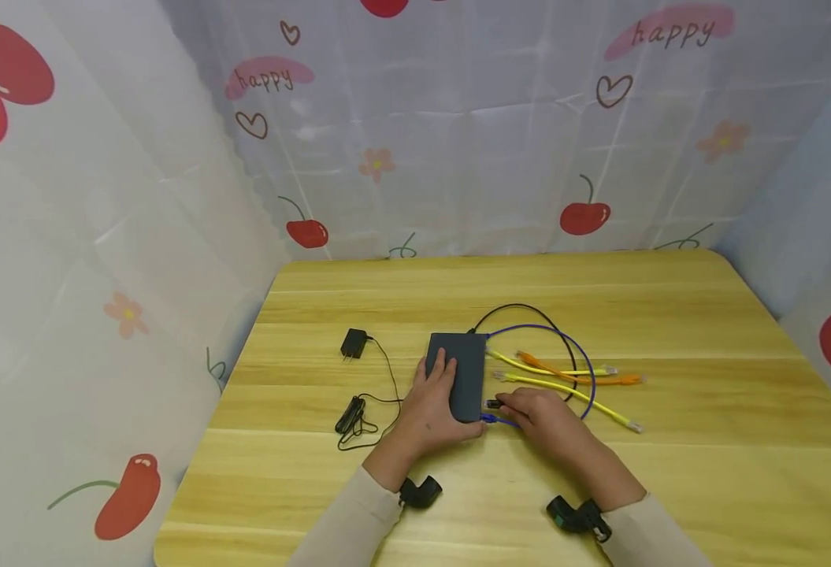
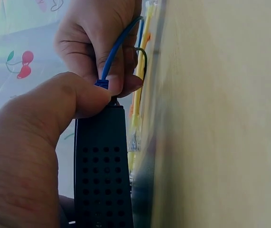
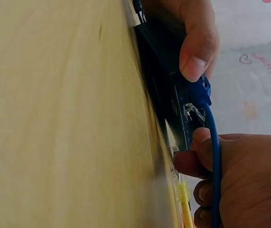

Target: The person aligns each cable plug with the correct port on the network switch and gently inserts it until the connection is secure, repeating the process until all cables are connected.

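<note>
A dark flat network switch (image 1: pixel 468 386) lies on the wooden table. My left hand (image 1: pixel 425 417) holds it, fingers spread over its top and thumb at the near right corner. In the left wrist view that thumb lies against a blue cable plug (image 2: pixel 102 83), which sits at the port side of the switch. My right hand (image 1: pixel 546 421) pinches the black plug (image 1: pixel 493 404) of a black cable just right of the port side. In the right wrist view the clear plug tip (image 3: pixel 192 112) is right at the ports, beside the blue plug.
Yellow cables (image 1: pixel 602 408) and an orange cable (image 1: pixel 628 379) lie right of the switch. Left of it are a black power adapter (image 1: pixel 354 343) and a bundled black cord (image 1: pixel 349 415). The blue cable (image 1: pixel 585 354) loops around on the right. A patterned curtain (image 1: pixel 458 157) surrounds the table.
</note>
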`<state>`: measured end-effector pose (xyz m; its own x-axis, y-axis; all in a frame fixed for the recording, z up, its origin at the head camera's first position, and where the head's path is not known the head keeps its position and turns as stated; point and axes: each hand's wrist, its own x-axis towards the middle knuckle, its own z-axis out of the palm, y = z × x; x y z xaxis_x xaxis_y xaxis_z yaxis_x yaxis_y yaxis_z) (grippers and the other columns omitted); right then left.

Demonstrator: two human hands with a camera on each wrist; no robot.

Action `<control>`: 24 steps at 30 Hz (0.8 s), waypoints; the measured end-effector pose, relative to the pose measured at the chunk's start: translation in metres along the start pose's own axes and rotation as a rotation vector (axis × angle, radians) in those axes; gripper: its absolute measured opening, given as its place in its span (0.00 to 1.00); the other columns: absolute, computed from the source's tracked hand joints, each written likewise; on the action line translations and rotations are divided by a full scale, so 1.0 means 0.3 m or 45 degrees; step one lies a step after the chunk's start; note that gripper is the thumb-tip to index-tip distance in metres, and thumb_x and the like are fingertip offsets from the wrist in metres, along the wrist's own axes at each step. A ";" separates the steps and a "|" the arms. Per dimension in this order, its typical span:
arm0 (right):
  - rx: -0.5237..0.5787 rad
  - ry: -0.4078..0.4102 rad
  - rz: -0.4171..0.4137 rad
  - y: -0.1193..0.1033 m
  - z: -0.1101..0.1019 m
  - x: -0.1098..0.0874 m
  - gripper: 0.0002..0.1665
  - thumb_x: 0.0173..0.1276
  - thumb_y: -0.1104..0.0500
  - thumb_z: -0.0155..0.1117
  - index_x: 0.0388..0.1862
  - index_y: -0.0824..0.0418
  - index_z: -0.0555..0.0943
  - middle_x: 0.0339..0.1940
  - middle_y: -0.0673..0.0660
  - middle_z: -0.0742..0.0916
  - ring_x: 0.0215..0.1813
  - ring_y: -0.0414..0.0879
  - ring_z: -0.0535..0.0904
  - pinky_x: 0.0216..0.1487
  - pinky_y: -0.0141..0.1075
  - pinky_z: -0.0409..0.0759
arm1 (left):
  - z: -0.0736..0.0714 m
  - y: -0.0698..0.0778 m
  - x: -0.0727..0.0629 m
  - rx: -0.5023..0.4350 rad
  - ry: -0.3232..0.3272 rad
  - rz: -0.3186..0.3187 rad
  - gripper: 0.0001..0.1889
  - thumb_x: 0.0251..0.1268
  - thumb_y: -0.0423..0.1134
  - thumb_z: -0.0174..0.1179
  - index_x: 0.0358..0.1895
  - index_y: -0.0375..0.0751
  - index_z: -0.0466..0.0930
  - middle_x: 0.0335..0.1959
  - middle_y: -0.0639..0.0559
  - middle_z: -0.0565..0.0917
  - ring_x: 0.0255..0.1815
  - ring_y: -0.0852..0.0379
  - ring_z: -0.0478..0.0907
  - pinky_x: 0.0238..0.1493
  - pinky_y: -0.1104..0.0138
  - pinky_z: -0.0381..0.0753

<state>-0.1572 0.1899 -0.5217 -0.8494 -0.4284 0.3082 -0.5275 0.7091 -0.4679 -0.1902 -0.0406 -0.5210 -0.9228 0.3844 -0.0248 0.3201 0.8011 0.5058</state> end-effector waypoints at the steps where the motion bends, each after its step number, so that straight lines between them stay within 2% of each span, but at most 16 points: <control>1: 0.001 -0.011 -0.003 -0.002 0.000 0.001 0.14 0.69 0.61 0.67 0.52 0.60 0.87 0.39 0.48 0.89 0.41 0.41 0.85 0.41 0.37 0.82 | 0.001 -0.001 0.001 0.002 0.002 0.001 0.62 0.42 0.73 0.67 0.81 0.48 0.51 0.83 0.51 0.43 0.82 0.39 0.37 0.67 0.40 0.65; 5: -0.011 -0.027 -0.007 -0.005 0.002 0.004 0.14 0.69 0.61 0.67 0.52 0.60 0.87 0.39 0.48 0.89 0.41 0.42 0.85 0.41 0.38 0.82 | 0.004 -0.005 0.000 0.009 0.006 0.006 0.62 0.42 0.72 0.68 0.81 0.48 0.51 0.83 0.51 0.43 0.82 0.39 0.37 0.67 0.41 0.65; 10: -0.016 0.005 0.000 -0.011 0.003 0.005 0.14 0.69 0.61 0.67 0.52 0.60 0.88 0.37 0.48 0.89 0.39 0.41 0.85 0.39 0.36 0.82 | 0.001 -0.003 -0.001 -0.008 0.008 0.015 0.62 0.42 0.72 0.68 0.81 0.48 0.51 0.83 0.50 0.44 0.82 0.39 0.37 0.68 0.41 0.64; 18: -0.026 0.027 0.059 -0.023 0.017 0.012 0.13 0.69 0.60 0.67 0.51 0.60 0.88 0.41 0.51 0.90 0.43 0.44 0.87 0.42 0.38 0.84 | 0.000 -0.007 -0.002 0.007 -0.010 0.019 0.62 0.43 0.72 0.67 0.81 0.48 0.51 0.83 0.50 0.43 0.82 0.38 0.37 0.69 0.42 0.64; 24: -0.019 0.032 0.056 -0.023 0.024 0.019 0.13 0.69 0.61 0.68 0.50 0.60 0.88 0.41 0.52 0.91 0.43 0.45 0.87 0.42 0.39 0.84 | -0.002 0.000 -0.001 0.025 -0.021 0.023 0.61 0.43 0.71 0.68 0.81 0.48 0.50 0.83 0.50 0.44 0.81 0.37 0.38 0.68 0.44 0.65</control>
<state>-0.1584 0.1785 -0.5227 -0.8709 -0.3827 0.3083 -0.4891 0.7355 -0.4688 -0.1901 -0.0411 -0.5206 -0.9132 0.4063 -0.0305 0.3408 0.8027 0.4895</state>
